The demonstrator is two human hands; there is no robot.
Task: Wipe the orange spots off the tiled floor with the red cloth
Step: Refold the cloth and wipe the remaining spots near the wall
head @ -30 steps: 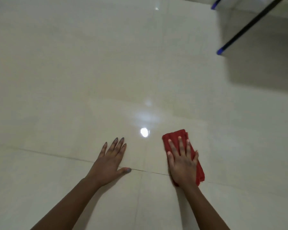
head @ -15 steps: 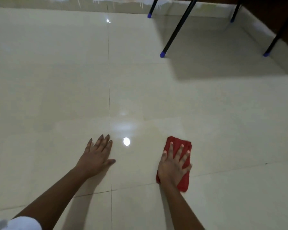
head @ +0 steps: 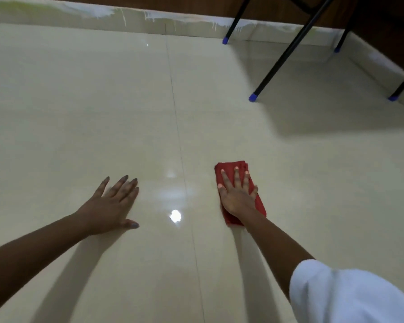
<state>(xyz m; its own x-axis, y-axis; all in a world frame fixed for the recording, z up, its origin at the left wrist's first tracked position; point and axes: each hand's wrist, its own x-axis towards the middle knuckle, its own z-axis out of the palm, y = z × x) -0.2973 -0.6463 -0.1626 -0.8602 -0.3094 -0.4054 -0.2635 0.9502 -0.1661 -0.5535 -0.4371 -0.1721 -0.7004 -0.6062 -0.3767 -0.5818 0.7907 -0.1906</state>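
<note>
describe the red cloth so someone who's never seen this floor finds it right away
On the glossy cream tiled floor, look right of the long grout line. The red cloth lies flat under the right hand, the only red thing in view.

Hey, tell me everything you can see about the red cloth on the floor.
The red cloth is a soft-looking fabric folded into a thick oblong pad, its layered edges showing at the far end. It lies flat on the glossy cream tiled floor, just right of a grout line. The right hand presses on it with fingers straight and spread, covering its middle. Nothing else touches it.
</note>
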